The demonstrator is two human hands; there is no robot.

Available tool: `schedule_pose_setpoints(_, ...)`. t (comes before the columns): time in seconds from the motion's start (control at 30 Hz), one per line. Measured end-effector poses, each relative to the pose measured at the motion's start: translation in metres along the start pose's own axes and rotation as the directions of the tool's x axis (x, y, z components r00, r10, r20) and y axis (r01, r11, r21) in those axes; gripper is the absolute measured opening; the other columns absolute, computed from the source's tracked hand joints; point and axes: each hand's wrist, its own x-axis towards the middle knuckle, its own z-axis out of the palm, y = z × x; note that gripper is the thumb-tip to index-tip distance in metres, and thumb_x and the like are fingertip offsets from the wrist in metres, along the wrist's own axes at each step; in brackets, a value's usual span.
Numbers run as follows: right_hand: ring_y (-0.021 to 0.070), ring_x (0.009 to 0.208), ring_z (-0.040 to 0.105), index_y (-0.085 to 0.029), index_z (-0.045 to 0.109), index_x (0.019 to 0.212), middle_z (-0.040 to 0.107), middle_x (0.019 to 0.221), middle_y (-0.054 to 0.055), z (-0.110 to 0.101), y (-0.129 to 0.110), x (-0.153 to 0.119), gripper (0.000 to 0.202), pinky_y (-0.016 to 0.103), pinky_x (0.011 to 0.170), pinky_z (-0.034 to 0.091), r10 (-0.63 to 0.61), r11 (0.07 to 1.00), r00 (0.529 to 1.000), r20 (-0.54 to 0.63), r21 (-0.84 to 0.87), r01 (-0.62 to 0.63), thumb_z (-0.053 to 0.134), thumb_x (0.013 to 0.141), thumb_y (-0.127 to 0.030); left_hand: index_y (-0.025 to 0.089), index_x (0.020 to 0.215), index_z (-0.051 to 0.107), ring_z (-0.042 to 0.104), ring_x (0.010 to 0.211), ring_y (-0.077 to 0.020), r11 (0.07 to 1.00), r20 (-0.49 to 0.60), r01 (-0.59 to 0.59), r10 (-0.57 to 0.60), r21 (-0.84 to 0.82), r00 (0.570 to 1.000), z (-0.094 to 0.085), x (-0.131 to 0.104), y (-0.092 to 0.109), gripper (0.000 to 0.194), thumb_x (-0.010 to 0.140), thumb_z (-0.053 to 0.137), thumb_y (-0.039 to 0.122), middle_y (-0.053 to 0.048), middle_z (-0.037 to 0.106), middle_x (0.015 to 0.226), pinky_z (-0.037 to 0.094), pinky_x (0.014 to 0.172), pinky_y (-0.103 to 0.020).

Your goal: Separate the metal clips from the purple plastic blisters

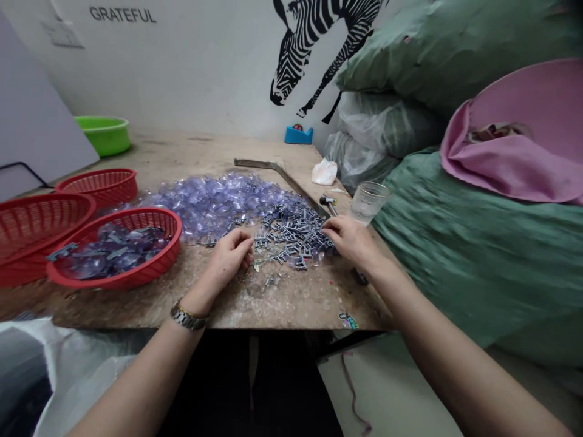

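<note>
My left hand (231, 256) is closed near the front of the worktable, thumb pressed against curled fingers; anything inside is hidden. My right hand (350, 241) is pinched at the right edge of a pile of small dark grey comb-shaped plastic pieces (300, 229); what it grips, if anything, is too small to make out. Behind the grey pieces lies a wide heap of clear, purple-tinted plastic parts (204, 200). To the left of my left hand, a red basket (170, 252) contains clear parts with grey pieces among them.
Two more red baskets (27, 267) (116, 179) and a green basin (109, 136) stand at the left. A bent metal strip (291, 181) borders the pile. A glass (368, 203), a blue tape dispenser (298, 136) and green sacks (478, 273) are on the right.
</note>
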Motion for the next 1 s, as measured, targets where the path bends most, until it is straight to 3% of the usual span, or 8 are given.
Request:
schedule_pose_setpoints(0.13, 0.0205, 0.091, 0.062, -0.02, 0.069, 0.09, 0.069, 0.095, 0.008, 0.009, -0.015, 0.003, 0.018, 0.03, 0.082, 0.045, -0.018, 0.988, 0.996, 0.087, -0.153, 0.031, 0.052, 0.09, -0.026, 0.019, 0.074, 0.054, 0.055, 0.053, -0.0122, 0.968, 0.058, -0.122, 0.111, 0.218, 0.992, -0.001, 0.003, 0.005, 0.012, 0.078, 0.051, 0.03, 0.002, 0.055, 0.059, 0.041, 0.051, -0.023)
schedule_pose_setpoints(0.33, 0.0244, 0.097, 0.061, -0.019, 0.071, 0.094, 0.067, 0.101, 0.011, 0.015, -0.026, 0.007, 0.021, 0.032, 0.079, 0.046, 0.039, 0.95, 0.981, 0.191, -0.312, 0.023, 0.055, 0.089, -0.032, 0.018, 0.075, 0.057, 0.056, 0.063, -0.0142, 0.844, 0.167, -0.282, 0.23, 0.456, 0.959, 0.001, 0.015, 0.014, 0.009, 0.08, 0.05, 0.021, -0.001, 0.06, 0.067, 0.041, 0.061, -0.025)
schedule_pose_setpoints(0.63, 0.0241, 0.095, 0.061, -0.019, 0.07, 0.087, 0.067, 0.099, 0.01, 0.021, -0.032, 0.008, 0.015, 0.032, 0.078, 0.046, 0.072, 0.96, 0.986, 0.151, -0.277, -0.028, 0.059, 0.085, -0.028, 0.017, 0.084, 0.063, 0.058, 0.083, -0.0211, 0.661, 0.323, -0.45, 0.314, 0.601, 0.893, 0.026, 0.029, 0.01, 0.015, 0.083, 0.048, 0.02, -0.008, 0.065, 0.087, 0.043, 0.076, -0.032)
schedule_pose_setpoints(0.8, 0.02, 0.089, 0.061, -0.019, 0.071, 0.081, 0.066, 0.094, 0.007, 0.025, -0.03, 0.007, 0.016, 0.029, 0.077, 0.044, 0.098, 0.98, 0.99, 0.102, -0.183, -0.078, 0.058, 0.085, -0.028, 0.016, 0.085, 0.064, 0.058, 0.084, -0.0207, 0.695, 0.337, -0.443, 0.295, 0.567, 0.894, 0.03, 0.032, 0.004, 0.017, 0.084, 0.047, 0.021, -0.008, 0.066, 0.088, 0.043, 0.077, -0.032)
schedule_pose_setpoints(1.0, 0.017, 0.079, 0.06, -0.019, 0.069, 0.074, 0.069, 0.084, 0.005, 0.027, -0.031, 0.009, 0.015, 0.026, 0.071, 0.04, 0.135, 0.991, 0.99, 0.048, 0.002, -0.135, 0.059, 0.082, -0.026, 0.016, 0.08, 0.063, 0.057, 0.076, -0.0166, 0.816, 0.256, -0.331, 0.232, 0.474, 0.938, 0.025, 0.031, -0.003, 0.017, 0.082, 0.049, 0.024, -0.003, 0.064, 0.078, 0.043, 0.073, -0.028)
